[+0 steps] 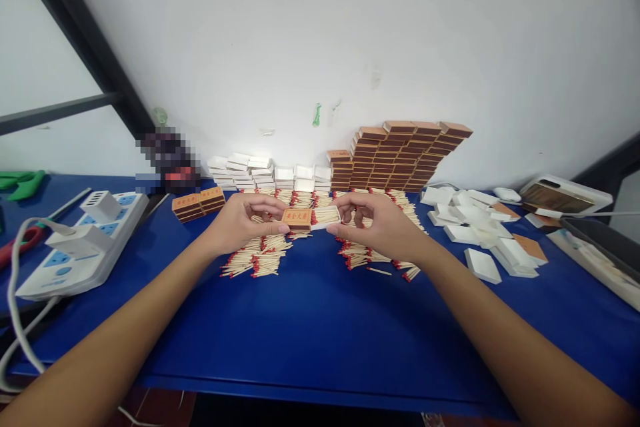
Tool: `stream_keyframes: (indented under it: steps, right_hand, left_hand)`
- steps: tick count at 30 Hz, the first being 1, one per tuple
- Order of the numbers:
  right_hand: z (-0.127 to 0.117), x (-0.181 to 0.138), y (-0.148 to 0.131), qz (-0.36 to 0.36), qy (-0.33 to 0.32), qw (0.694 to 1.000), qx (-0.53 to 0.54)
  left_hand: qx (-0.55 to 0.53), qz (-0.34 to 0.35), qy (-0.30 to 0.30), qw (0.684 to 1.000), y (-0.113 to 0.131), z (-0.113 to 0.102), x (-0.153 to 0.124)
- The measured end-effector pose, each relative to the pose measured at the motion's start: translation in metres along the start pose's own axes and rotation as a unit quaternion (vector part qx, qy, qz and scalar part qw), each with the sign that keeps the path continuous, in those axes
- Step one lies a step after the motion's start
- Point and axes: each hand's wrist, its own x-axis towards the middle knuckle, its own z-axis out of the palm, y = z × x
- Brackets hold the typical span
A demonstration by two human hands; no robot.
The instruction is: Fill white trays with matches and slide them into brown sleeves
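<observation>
Between thumb and fingers, my left hand (246, 221) grips the orange matchbox sleeve (297, 218). A white matchbox tray (325, 217) filled with matches sticks partly out of the sleeve's right side. My right hand (373, 221) pinches the outer end of that tray. Both hands hold the box above the table, in front of loose piles of red-tipped matches (257, 260). More matches (357, 257) lie below my right hand. The far edge of the match piles is partly hidden behind my hands.
Stacked matchboxes (390, 160) stand against the wall, beside white trays (255, 172). More matchboxes (199, 203) sit left of my left hand. Scattered white trays (483, 227) lie at right, near a phone (565, 195). A power strip (80, 247) with cables occupies the left of the blue table (305, 333).
</observation>
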Motion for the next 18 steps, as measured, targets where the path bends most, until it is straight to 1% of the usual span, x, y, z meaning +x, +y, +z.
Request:
stream_keyframes:
  steps: [10, 18]
  right_hand:
    - [0.0042, -0.0019, -0.006, -0.009, 0.029, 1.0, -0.001]
    - [0.0064, -0.0014, -0.0064, -0.008, 0.038, 0.999, -0.011]
  left_hand:
    - [0.002, 0.001, 0.008, 1.0, 0.0009, -0.0005, 0.0001]
    - [0.016, 0.021, 0.013, 1.0, 0.0023, -0.0005, -0.0004]
